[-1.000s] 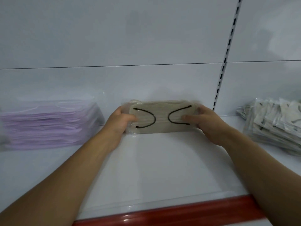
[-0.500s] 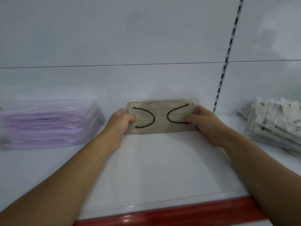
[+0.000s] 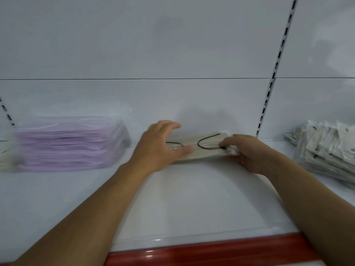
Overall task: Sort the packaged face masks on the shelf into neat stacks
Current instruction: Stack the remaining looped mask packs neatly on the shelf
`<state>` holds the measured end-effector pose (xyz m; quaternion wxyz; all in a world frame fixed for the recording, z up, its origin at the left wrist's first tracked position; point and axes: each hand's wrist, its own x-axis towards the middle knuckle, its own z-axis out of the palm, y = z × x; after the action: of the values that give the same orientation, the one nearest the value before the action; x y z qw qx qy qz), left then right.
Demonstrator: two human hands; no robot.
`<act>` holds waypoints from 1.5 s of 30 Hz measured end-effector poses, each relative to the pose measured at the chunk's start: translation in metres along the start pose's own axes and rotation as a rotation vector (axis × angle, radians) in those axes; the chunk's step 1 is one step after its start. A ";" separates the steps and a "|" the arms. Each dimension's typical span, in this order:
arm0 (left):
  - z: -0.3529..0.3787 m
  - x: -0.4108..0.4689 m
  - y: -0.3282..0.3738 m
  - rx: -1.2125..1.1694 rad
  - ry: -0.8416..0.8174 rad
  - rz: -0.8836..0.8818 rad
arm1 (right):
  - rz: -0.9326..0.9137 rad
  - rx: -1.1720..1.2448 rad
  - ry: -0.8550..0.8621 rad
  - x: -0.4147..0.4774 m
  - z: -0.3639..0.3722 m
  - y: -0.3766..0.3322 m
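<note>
Your left hand (image 3: pixel 159 146) and right hand (image 3: pixel 247 152): both bare. Left forearm (image 3: pixel 86 208) and right forearm (image 3: pixel 307 192): bare too, uncovered all the way to the frame edge. Left hand's fingers are soft with blur, so nail and knuckle detail isn't readable there.

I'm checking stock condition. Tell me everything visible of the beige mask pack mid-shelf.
The beige pack looks like a thin stack of tan masks with black ear loops in clear wrap. It lies nearly flat at the back of the white shelf, long side along the wall. The right hand pinches its right end; the left hand covers its left end, thumb on top.
</note>
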<state>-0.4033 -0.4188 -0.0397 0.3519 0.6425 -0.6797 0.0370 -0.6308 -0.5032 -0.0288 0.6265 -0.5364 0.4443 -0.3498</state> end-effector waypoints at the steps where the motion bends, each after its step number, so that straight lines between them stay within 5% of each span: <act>1: 0.000 -0.001 0.002 0.042 -0.088 0.031 | 0.037 0.010 -0.021 -0.001 0.005 -0.002; 11: -0.017 0.000 -0.006 0.320 -0.280 0.169 | 0.054 -0.160 -0.056 0.000 0.047 -0.021; 17: -0.022 -0.013 -0.035 0.273 -0.216 0.123 | -0.108 -0.479 0.113 0.016 0.054 -0.006; 36: -0.022 -0.015 -0.032 0.309 -0.184 0.077 | -0.262 -0.555 0.250 0.012 0.051 0.007; 45: -0.026 -0.022 0.040 0.185 -0.184 0.049 | -0.467 -1.205 0.376 -0.008 0.027 -0.022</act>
<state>-0.4297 -0.3805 -0.0154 0.2263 0.6562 -0.7182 0.0490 -0.6081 -0.4901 -0.0052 0.0375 -0.8041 0.5358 -0.2547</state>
